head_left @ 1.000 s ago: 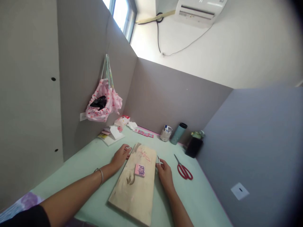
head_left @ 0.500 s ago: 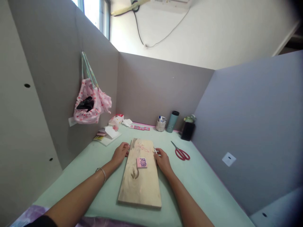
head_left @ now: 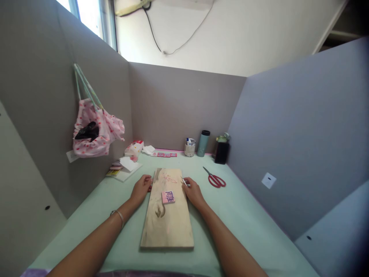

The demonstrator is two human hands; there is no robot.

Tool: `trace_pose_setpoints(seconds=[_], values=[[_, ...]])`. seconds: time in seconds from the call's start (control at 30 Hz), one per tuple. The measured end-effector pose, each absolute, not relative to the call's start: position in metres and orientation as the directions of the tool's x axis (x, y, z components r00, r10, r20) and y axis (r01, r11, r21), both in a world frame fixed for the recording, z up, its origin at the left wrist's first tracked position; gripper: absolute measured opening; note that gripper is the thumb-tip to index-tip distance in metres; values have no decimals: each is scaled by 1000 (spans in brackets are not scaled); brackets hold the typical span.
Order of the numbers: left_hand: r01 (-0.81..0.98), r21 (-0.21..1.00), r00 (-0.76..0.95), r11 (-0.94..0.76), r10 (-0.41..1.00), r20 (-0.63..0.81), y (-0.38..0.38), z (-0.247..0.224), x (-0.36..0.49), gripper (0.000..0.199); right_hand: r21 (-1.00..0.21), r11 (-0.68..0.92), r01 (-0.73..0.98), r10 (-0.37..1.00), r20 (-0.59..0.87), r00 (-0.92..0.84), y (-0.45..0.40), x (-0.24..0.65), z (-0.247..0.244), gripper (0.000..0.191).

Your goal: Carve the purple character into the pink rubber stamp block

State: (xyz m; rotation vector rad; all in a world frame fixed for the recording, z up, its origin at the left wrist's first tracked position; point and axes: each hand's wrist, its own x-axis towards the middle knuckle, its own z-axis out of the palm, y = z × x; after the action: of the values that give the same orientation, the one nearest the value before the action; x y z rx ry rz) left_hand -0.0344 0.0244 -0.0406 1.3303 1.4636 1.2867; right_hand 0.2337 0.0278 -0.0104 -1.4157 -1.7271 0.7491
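One left hand [head_left: 141, 188] and one right hand [head_left: 193, 189] make two hands, and there is one thin tool [head_left: 184, 181], one wooden board [head_left: 170, 231] and one pink square [head_left: 168, 197]. I also count one pair of red scissors [head_left: 211, 176], one blue bottle [head_left: 203, 144], one pen jar [head_left: 190, 149], one bracelet [head_left: 120, 217] and one hanging pink bag [head_left: 101, 132]. The pink pieces [head_left: 165, 155] at the back are too small to count.

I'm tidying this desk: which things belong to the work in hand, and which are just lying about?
Apparently in use: wooden board; pink square on it; thin tool in right hand.

Seemingly idle: scissors; tumbler; pen jar; papers; hanging bag.
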Motion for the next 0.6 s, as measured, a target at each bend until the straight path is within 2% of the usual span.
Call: trace_pose_setpoints(seconds=[0.13,0.23,0.37,0.6], values=[[284,953,-190,-108,968,166,23,-40,-35,32,-824,208,527,978,189,-91,30,235,-9,29],[357,912,-217,-202,932,292,23,-34,-36,35,-824,201,529,978,199,-62,35,239,-9,29],[440,832,-96,-337,904,417,31,-17,-30,38,-824,206,527,974,224,-31,39,243,-9,29],[454,802,234,-388,921,312,50,-5,14,32,-830,197,522,979,196,-59,40,240,-14,28]])
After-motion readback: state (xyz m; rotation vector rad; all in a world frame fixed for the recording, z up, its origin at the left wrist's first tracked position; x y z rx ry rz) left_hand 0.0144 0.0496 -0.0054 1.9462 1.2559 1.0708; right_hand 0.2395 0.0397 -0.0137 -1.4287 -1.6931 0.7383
